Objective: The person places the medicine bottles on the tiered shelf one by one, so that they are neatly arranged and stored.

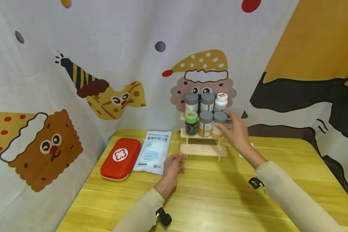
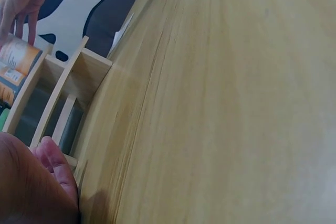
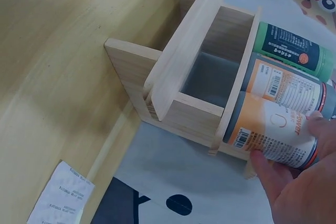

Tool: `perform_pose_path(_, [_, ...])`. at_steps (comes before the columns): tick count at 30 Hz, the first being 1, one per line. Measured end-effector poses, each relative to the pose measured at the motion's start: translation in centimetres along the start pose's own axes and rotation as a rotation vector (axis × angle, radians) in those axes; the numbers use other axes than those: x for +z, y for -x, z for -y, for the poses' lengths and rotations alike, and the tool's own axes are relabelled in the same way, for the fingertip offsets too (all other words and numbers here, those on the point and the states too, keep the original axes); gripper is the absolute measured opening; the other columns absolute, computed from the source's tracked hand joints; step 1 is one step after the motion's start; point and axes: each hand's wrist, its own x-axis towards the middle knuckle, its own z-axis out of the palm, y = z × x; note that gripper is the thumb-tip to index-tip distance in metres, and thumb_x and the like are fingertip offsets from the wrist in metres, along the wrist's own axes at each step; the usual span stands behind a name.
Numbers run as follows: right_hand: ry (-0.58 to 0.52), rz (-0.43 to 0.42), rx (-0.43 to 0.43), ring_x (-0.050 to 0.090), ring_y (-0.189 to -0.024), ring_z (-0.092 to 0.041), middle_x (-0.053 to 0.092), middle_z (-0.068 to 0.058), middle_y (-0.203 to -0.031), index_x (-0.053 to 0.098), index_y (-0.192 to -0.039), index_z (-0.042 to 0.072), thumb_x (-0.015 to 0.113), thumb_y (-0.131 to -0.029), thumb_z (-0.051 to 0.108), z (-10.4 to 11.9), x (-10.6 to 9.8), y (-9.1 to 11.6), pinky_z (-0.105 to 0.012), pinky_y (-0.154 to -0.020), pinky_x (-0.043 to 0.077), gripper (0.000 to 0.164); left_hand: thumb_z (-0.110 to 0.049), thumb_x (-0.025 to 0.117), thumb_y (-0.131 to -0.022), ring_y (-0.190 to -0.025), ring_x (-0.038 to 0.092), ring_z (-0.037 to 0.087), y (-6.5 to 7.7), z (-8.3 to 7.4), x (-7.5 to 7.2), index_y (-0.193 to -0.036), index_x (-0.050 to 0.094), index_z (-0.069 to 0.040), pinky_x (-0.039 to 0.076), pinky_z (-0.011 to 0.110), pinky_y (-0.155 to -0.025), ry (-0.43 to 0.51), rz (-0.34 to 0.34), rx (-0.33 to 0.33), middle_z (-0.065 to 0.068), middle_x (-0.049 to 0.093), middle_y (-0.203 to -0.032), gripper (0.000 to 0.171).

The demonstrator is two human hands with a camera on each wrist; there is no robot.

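A stepped wooden rack (image 1: 203, 149) stands at the back of the table. My right hand (image 1: 237, 130) holds a grey-lidded bottle (image 1: 219, 120) with an orange-and-white label at the right end of the middle step; thumb and fingers lie on either side of it in the right wrist view. Beside it on that step are another grey-lidded bottle (image 1: 206, 124) and a green-lidded dark bottle (image 1: 191, 123). At the left end of the bottom step is my left hand (image 1: 171, 166), its fingers loosely bent against or close to the wood; contact is unclear.
On the top step stand two grey-lidded bottles, one at the left (image 1: 191, 102), and a white bottle (image 1: 221, 102). Left of the rack lie a face mask packet (image 1: 153, 152) and a red first-aid case (image 1: 121, 159). A printed paper slip (image 3: 62, 195) lies right of it. A patterned curtain (image 1: 127, 48) hangs behind.
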Motion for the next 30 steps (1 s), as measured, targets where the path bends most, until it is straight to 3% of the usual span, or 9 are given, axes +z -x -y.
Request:
perform_pose_path(18, [-0.012, -0.023, -0.026, 0.062, -0.120, -0.045, 0.056, -0.028, -0.139, 0.044, -0.154, -0.002, 0.080, -0.096, 0.027, -0.7, 0.5, 0.3, -0.057, -0.086, 0.064, 0.074, -0.027, 0.067, -0.105, -0.092, 0.072, 0.014, -0.2, 0.0, 0.4, -0.123, 0.070, -0.005, 0.064, 0.025, -0.073, 0.000, 0.020, -0.007, 0.007, 0.079, -0.111, 0.029])
perform_pose_path(24, [-0.035, -0.015, 0.001, 0.057, -0.126, -0.043, 0.051, -0.027, -0.145, 0.035, -0.159, 0.001, 0.082, -0.095, 0.026, -1.5, 0.3, 1.0, -0.058, -0.094, 0.062, 0.084, -0.032, 0.066, -0.106, -0.092, 0.073, 0.015, -0.3, -0.1, 0.2, -0.125, 0.070, -0.003, 0.066, 0.030, -0.082, -0.009, 0.101, -0.024, 0.012, 0.079, -0.116, 0.035])
perform_pose_path(30, [-0.040, -0.028, 0.001, 0.051, -0.134, -0.044, 0.048, -0.027, -0.150, 0.027, -0.163, 0.001, 0.082, -0.094, 0.031, -1.7, 0.0, 2.8, -0.057, -0.097, 0.057, 0.093, -0.042, 0.059, -0.108, -0.118, 0.072, 0.025, 0.8, -0.9, -0.2, -0.143, 0.056, 0.002, 0.063, 0.038, -0.101, -0.045, 0.181, -0.052, 0.020, 0.070, -0.138, 0.056])
